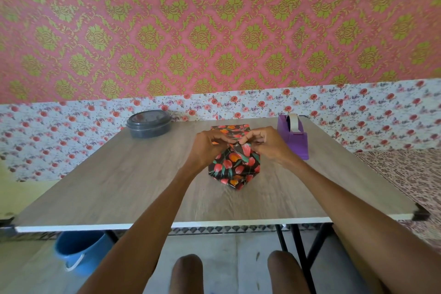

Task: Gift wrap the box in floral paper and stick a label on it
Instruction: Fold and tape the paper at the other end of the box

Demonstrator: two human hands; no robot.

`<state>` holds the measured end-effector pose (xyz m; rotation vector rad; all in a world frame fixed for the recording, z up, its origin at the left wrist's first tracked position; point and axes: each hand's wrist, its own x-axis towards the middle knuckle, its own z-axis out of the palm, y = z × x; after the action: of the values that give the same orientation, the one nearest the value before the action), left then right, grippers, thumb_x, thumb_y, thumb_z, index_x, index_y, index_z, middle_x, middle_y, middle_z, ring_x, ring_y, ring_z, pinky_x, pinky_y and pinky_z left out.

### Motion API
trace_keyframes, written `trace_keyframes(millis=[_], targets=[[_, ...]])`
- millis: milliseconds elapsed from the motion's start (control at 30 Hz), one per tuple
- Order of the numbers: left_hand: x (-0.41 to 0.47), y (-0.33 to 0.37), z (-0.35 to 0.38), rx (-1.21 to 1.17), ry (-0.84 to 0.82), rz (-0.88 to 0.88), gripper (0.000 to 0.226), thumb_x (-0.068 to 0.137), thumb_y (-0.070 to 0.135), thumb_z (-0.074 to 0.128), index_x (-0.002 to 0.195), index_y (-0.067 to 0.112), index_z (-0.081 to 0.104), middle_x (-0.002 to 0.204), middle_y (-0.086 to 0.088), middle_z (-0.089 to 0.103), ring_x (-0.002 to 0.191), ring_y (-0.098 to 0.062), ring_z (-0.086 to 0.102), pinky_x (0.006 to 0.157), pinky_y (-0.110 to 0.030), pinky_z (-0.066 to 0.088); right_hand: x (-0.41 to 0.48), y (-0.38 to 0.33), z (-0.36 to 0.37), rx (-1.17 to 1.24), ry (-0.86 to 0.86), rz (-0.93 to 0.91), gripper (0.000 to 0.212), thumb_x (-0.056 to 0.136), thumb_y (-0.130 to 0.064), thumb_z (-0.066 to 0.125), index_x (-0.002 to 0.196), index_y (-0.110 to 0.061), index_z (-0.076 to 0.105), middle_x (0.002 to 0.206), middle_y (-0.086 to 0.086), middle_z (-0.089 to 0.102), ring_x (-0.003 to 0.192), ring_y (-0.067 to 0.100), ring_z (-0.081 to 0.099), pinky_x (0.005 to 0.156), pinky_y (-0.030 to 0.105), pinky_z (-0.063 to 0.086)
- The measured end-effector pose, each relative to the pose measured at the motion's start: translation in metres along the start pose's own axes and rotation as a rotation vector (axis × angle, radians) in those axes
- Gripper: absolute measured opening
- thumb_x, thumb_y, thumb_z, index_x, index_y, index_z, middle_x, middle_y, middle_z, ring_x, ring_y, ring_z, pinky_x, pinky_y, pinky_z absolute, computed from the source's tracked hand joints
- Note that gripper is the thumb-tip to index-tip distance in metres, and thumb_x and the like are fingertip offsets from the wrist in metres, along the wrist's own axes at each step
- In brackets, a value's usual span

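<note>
While the wide grey wood-grain tabletop filled the middle of the frame, a blue plastic bucket sat on the floor below its lower left edge. At the centre of the tabletop lay the rectangular box wrapped in black floral paper, printed with red and orange blooms, one corner pointing toward the bottom of the frame. A round dark-grey lidded plastic container stood toward the upper left of the tabletop, and a purple plastic tape dispenser stood just right of the box. Both hands met over the top of the box: the left hand and the right hand each had curled fingers pinching a fold of the paper, their fingertips nearly touching.
</note>
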<state>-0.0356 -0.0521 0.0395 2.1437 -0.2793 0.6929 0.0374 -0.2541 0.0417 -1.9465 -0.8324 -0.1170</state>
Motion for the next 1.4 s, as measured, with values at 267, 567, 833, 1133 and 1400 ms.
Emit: trace_keyframes(millis=[267, 567, 833, 1133, 1400], targets=[[-0.001, 0.003, -0.002, 0.066, -0.015, -0.001, 0.026, 0.079, 0.013, 0.080, 0.104, 0.018, 0.076, 0.100, 0.005, 0.073, 0.080, 0.008, 0.064, 0.073, -0.006, 0.050, -0.006, 0.003, 0.000, 0.122, 0.023, -0.020, 0.033, 0.076, -0.002, 0.081, 0.104, -0.017, 0.074, 0.098, -0.003, 0.075, 0.089, 0.014, 0.072, 0.082, 0.023, 0.056], [-0.002, -0.002, 0.004, 0.058, 0.067, 0.040, 0.015, 0.078, 0.006, 0.078, 0.090, 0.016, 0.080, 0.088, 0.005, 0.074, 0.080, -0.004, 0.064, 0.072, -0.018, 0.052, -0.006, 0.003, 0.003, 0.043, 0.085, -0.069, 0.024, 0.077, 0.007, 0.075, 0.087, -0.015, 0.076, 0.095, -0.001, 0.075, 0.089, 0.010, 0.072, 0.081, 0.025, 0.058], [-0.006, 0.007, -0.010, -0.181, -0.250, -0.143, 0.022, 0.091, 0.030, 0.066, 0.105, 0.017, 0.076, 0.103, 0.008, 0.074, 0.097, -0.006, 0.068, 0.081, -0.019, 0.055, -0.009, 0.006, 0.000, -0.006, 0.082, -0.067, 0.033, 0.075, 0.017, 0.065, 0.087, -0.011, 0.077, 0.093, 0.003, 0.076, 0.088, 0.007, 0.071, 0.078, 0.015, 0.053], [0.004, 0.014, -0.001, -0.053, -0.107, -0.244, 0.022, 0.077, 0.031, 0.081, 0.096, 0.026, 0.072, 0.089, 0.005, 0.075, 0.080, -0.010, 0.071, 0.072, -0.030, 0.060, -0.008, 0.001, -0.003, -0.045, 0.055, -0.128, 0.028, 0.078, 0.013, 0.069, 0.092, -0.010, 0.078, 0.091, 0.000, 0.075, 0.085, 0.002, 0.071, 0.078, 0.014, 0.054], [0.003, 0.015, 0.007, 0.010, -0.040, -0.192, 0.017, 0.075, 0.023, 0.083, 0.090, 0.024, 0.076, 0.086, 0.008, 0.075, 0.074, -0.004, 0.068, 0.068, -0.014, 0.055, -0.003, -0.006, -0.009, 0.177, -0.113, 0.076, 0.033, 0.093, -0.002, 0.046, 0.093, -0.012, 0.077, 0.102, 0.004, 0.075, 0.106, 0.025, 0.066, 0.097, 0.044, 0.051]])
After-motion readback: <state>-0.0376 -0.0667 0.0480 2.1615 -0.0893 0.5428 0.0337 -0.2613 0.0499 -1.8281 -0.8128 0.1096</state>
